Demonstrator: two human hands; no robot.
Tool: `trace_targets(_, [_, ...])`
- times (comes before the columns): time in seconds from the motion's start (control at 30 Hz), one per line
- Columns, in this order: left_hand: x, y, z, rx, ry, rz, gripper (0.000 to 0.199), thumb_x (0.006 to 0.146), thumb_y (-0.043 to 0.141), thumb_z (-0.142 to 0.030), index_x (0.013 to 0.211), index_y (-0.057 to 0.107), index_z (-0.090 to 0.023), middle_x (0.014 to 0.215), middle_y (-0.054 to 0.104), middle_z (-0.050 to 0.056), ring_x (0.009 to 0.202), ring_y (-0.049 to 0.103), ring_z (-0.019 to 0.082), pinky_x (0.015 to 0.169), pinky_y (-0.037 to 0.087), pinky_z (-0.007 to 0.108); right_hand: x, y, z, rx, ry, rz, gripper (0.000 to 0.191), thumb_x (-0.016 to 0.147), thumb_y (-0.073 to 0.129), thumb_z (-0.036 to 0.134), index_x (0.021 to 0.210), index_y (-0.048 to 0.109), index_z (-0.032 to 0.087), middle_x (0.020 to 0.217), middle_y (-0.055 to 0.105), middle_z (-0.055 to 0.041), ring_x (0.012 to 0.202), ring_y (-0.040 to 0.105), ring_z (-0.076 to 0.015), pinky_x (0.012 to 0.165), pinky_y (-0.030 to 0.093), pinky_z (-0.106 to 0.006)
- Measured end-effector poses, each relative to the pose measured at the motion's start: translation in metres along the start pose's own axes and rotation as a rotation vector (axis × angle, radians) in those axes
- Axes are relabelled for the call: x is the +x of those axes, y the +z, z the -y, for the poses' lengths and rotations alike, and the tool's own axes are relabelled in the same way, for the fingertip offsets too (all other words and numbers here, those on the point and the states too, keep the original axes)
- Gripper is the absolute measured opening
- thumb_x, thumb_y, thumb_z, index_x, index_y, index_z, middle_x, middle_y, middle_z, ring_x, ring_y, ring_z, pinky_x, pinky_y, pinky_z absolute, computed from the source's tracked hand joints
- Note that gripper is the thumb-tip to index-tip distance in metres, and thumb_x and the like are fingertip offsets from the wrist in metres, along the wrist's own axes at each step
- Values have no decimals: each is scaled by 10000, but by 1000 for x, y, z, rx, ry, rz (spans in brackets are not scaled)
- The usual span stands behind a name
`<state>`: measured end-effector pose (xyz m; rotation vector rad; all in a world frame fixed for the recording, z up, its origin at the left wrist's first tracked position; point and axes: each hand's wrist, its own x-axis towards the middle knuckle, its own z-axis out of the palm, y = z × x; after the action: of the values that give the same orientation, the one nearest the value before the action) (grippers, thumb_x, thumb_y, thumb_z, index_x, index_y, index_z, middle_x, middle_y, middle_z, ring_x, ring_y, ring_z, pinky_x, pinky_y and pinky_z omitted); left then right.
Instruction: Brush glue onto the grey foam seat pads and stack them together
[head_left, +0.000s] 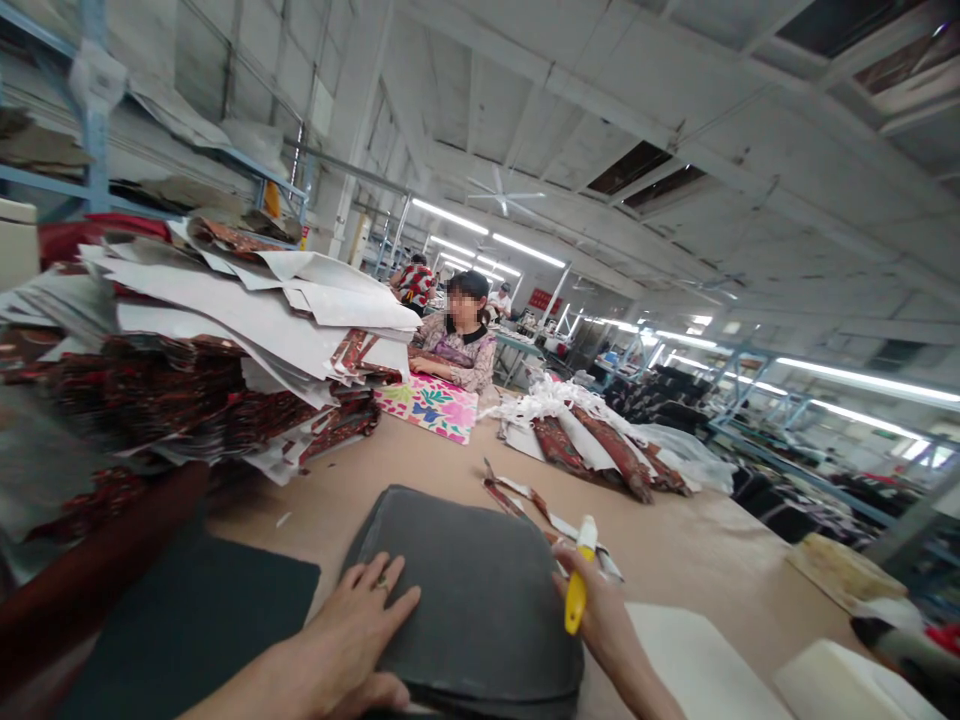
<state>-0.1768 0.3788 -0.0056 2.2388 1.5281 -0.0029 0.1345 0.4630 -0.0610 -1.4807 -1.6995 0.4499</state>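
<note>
A stack of dark grey sheets (480, 590) with rounded corners lies on the table in front of me. My left hand (367, 610) rests on its left edge, fingers spread, a ring on one of them. At the stack's right edge is my right hand (592, 595), closed around a yellow-handled tool with a white end (576, 590); its exact kind is unclear. Just beyond that hand lie narrow patterned strips (525, 495). A separate dark sheet (217, 610) sits to the left of the stack.
Tall piles of white-backed, red-brown patterned pieces (247, 310) rise at left. Across the brown tabletop (360, 460) a person (465, 340) sits behind a floral sheet (431, 405). Bundled rolls (592, 440) lie at far right; white blocks (840, 685) and a yellowish sponge-like block (844, 572) are nearer.
</note>
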Motion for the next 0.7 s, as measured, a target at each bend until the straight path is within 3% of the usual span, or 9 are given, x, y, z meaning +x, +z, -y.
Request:
trace_targets(0.1, [-2,-3,0,28,5,16,744,667,617,-306,1350,343,-195,1441,198,157,1326,133,317,1071,174,472,-21,-3,-17,-126,51,-32,317,629,542,417,849,628,205,820,673,-86,682,632,-250,655,479,-355])
trace_targets(0.2, [-1,-1,5,46,47,6,687,714,559,-306,1355,337,-196,1441,210,152,1327,139,306,1068,182,473,-31,-7,-20,-111,59,-20,312,624,551,381,877,603,207,769,670,-61,609,616,-225,628,478,-345])
trace_targets(0.4, [2,3,9,71,82,5,620,767,503,-333,1350,349,-194,1439,223,157,1325,156,307,1062,194,476,-35,-15,-12,-34,47,-13,296,648,547,353,902,563,199,935,662,-93,848,635,-248,734,488,-340])
trace_targets(0.57, [3,6,12,77,125,-39,568,760,499,-296,1317,407,-227,1426,289,123,1319,198,305,1050,230,481,-43,-15,-13,-37,85,-35,325,630,537,362,904,574,192,901,658,-100,764,647,-254,679,500,-354])
trace_targets(0.7, [5,10,19,94,90,-155,669,681,597,-328,1316,405,-237,1463,193,101,1341,96,313,1066,163,508,-50,-16,-19,-50,97,-37,315,634,534,343,910,591,202,917,659,-91,811,644,-259,693,497,-347])
